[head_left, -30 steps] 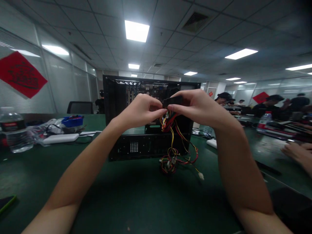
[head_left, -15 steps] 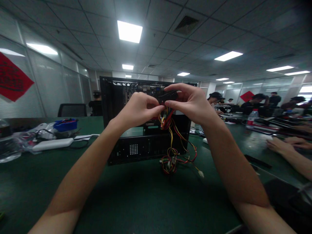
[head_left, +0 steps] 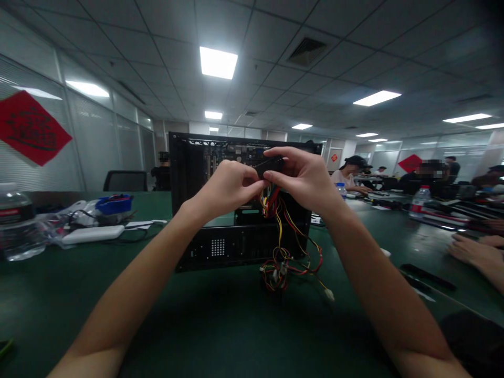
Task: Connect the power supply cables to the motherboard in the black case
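Observation:
An open black computer case (head_left: 244, 247) stands on the green table, with a circuit board (head_left: 236, 152) showing inside near its top. In front of it, my right hand (head_left: 303, 176) has thumb and fingers closed round a small dark part (head_left: 271, 165) whose kind I cannot make out. My left hand (head_left: 232, 181) pinches at that part's left end, thumb and fingertips close to my right thumb. Just below the fingertips hangs a bundle of red, yellow and black power cables (head_left: 270, 205). More of these cables loop down to the table, with a white plug (head_left: 329, 294) at one end.
At left are a large bottle (head_left: 18, 226), a white power strip (head_left: 94, 234) and a blue tray (head_left: 114, 203) among plastic bags. Black strips (head_left: 429, 276) lie at right, near another person's hands (head_left: 476, 254). A red-capped bottle (head_left: 420, 202) stands farther back.
The view has shifted slightly left and up, so the scene sits lower and farther right. Both hands keep their grip on the dark part, which looks slightly more tilted.

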A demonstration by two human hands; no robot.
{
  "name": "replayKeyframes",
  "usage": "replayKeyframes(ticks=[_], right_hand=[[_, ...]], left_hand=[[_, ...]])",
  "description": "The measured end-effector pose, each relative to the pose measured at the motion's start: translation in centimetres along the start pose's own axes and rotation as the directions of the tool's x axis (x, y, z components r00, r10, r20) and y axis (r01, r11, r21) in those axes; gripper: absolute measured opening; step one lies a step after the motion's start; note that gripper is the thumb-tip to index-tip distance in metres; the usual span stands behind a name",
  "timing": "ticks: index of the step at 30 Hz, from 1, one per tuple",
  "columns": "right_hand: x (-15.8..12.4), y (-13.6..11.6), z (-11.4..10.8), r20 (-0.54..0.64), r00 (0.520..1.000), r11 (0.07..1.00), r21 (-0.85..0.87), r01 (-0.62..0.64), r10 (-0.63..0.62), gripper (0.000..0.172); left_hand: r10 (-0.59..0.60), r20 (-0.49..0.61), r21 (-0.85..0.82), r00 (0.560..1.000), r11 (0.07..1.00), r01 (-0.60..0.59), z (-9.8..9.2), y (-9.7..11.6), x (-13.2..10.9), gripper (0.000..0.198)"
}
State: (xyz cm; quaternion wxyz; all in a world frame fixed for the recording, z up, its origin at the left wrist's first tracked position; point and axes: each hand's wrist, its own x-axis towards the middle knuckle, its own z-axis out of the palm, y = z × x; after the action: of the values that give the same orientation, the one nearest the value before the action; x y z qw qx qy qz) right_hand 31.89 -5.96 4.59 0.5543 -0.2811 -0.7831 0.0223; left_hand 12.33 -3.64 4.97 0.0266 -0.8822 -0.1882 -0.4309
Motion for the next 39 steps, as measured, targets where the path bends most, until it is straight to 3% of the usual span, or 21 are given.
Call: replayKeyframes(ticks=[4, 7, 10, 12, 15, 18, 21, 24, 27, 30, 32, 36, 39], right_hand=[[0.5, 1.4, 0.9, -0.035, 0.999, 0.999, -0.036, -0.011, 0.01, 0.046], [1.1, 3.5, 2.5, -0.052, 0.999, 0.998, -0.061, -0.019, 0.016, 0.047], [1.6, 6.4, 4.6, -0.035, 0.999, 0.998, -0.048, -0.036, 0.034, 0.051], [1.9, 8.7, 6.0, -0.011, 1.0, 0.999, -0.045, -0.027, 0.026, 0.044], [1.9, 11.8, 7.4, 0.105, 0.994, 0.996, -0.083, -0.01, 0.018, 0.032], [1.5, 13.7, 7.3, 0.309, 0.949, 0.988, -0.152, -0.019, 0.066, 0.038], [0.9, 14.3, 6.1, 0.481, 0.873, 0.98, -0.198, 0.021, 0.079, 0.046], [0.6, 14.3, 4.8, 0.548, 0.827, 0.964, -0.265, 0.033, 0.123, 0.051], [0.3, 14.6, 4.4, 0.562, 0.81, 0.9, -0.422, 0.108, 0.166, 0.054], [-0.2, 15.1, 5.1, 0.534, 0.792, 0.717, -0.672, 0.185, 0.296, 0.037], [-0.5, 15.5, 5.8, 0.512, 0.781, 0.629, -0.75, 0.203, 0.358, 0.033], [-0.6, 15.9, 6.3, 0.513, 0.785, 0.618, -0.755, 0.22, 0.348, 0.031], [-0.2, 16.1, 5.7, 0.505, 0.799, 0.609, -0.759, 0.231, 0.327, 0.032]], left_hand=[[-0.039, 0.012, 0.012, 0.999, 0.999, 0.039, 0.0, -0.6, 0.0, 0.021], [-0.117, 0.094, 0.041, 0.989, 0.993, 0.113, -0.1, -2.0, 0.0, 0.021], [-0.25, 0.187, 0.051, 0.95, 0.968, 0.244, 0.2, -4.4, 0.0, 0.028], [-0.36, 0.231, 0.045, 0.904, 0.932, 0.36, 0.7, -6.2, 0.0, 0.028], [-0.494, 0.286, 0.057, 0.821, 0.864, 0.5, 2.0, -8.8, -0.2, 0.025], [-0.517, 0.308, 0.081, 0.799, 0.851, 0.519, 3.2, -10.7, -0.5, 0.023], [-0.51, 0.333, 0.091, 0.793, 0.855, 0.511, 4.1, -11.7, -0.6, 0.02], [-0.514, 0.333, 0.099, 0.79, 0.853, 0.513, 4.8, -12.3, -0.7, 0.02], [-0.54, 0.324, 0.113, 0.777, 0.837, 0.535, 5.7, -12.9, -0.9, 0.021], [-0.582, 0.315, 0.13, 0.75, 0.809, 0.573, 6.6, -13.5, -1.3, 0.024], [-0.614, 0.307, 0.151, 0.727, 0.786, 0.6, 7.2, -13.8, -1.6, 0.024], [-0.662, 0.286, 0.211, 0.693, 0.749, 0.628, 7.6, -14.3, -1.8, 0.023], [-0.66, 0.276, 0.226, 0.698, 0.751, 0.621, 7.6, -14.4, -1.8, 0.025]])
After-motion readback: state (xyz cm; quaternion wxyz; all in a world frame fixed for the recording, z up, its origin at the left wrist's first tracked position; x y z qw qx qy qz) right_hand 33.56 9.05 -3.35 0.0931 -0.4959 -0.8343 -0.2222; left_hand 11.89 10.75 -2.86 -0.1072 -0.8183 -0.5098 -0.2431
